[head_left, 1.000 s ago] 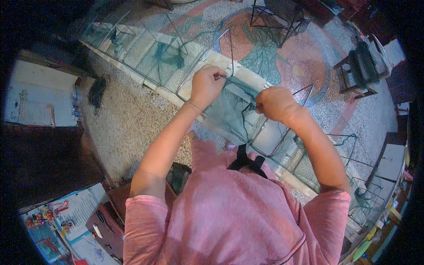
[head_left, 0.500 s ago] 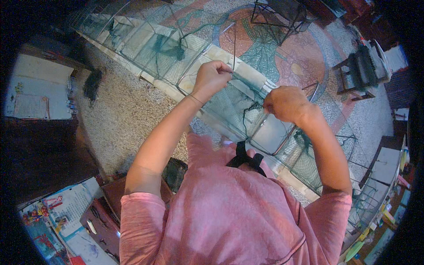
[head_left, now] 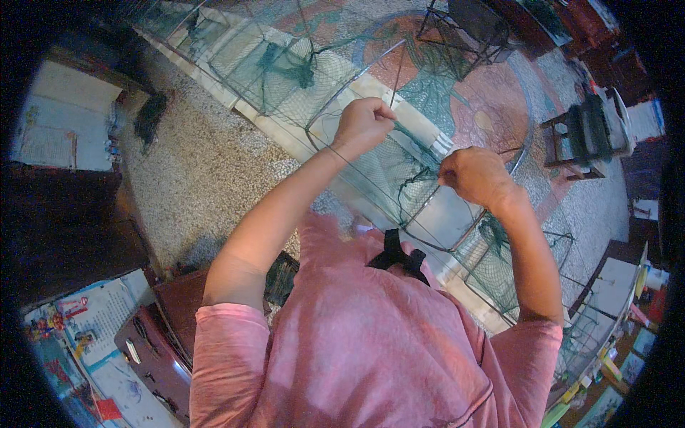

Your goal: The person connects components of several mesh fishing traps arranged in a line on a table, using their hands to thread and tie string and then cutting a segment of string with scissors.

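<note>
A long trap of green netting (head_left: 389,165), stretched over thin metal frames (head_left: 362,69), runs diagonally from far left to near right. My left hand (head_left: 364,128) is closed in a pinch on the netting's upper edge, and a thin dark rod or cord (head_left: 397,75) rises from beside its fingertips. To its right, my right hand (head_left: 477,177) is closed on the same edge, fingers curled under and partly hidden. Between the hands the edge is drawn nearly straight. A dark knotted cord (head_left: 407,192) hangs on the mesh below them.
Pale boards (head_left: 410,118) lie under the netting on the speckled floor (head_left: 207,143). A dark folded frame with netting (head_left: 464,43) stands at the far right, near a small stool (head_left: 585,139). At lower left is a table with papers (head_left: 107,321) and a brown case of tools (head_left: 150,357).
Both hands, still closed on the netting, appear slightly farther right in the picture. The whole scene has shifted a little too, and the thin rod or cord now leans more to the right.
</note>
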Demonstrator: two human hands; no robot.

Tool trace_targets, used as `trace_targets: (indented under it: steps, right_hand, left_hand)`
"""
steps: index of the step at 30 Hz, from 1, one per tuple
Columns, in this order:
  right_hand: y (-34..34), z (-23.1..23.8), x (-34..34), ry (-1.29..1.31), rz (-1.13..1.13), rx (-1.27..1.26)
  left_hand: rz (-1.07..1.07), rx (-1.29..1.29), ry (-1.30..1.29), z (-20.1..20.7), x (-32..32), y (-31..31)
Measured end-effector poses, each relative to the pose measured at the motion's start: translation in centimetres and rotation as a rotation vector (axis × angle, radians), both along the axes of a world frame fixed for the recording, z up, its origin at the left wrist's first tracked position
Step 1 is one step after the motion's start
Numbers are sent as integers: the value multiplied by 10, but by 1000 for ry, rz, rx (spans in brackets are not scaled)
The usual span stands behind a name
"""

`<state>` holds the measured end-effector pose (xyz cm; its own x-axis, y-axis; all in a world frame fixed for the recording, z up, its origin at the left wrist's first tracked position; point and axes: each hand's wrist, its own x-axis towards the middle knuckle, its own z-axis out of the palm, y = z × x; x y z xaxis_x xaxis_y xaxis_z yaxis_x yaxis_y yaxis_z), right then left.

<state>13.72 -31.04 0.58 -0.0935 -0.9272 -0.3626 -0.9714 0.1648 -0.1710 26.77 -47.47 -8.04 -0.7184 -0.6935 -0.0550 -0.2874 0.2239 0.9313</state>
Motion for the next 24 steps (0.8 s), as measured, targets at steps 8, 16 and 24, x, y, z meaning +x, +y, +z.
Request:
trace_targets:
  steps: [8,16,24]
  right_hand:
    - [2,-3,2,-64,-37,-16]
    - [4,-3,2,-38,-2,-87]
    - [6,-6,0,-52,-1,-133]
  left_hand:
    - [37,-54,14,2,4,-2]
    - [44,22,-6,7,4,-1]
    - [40,88,-5,10,5,-1]
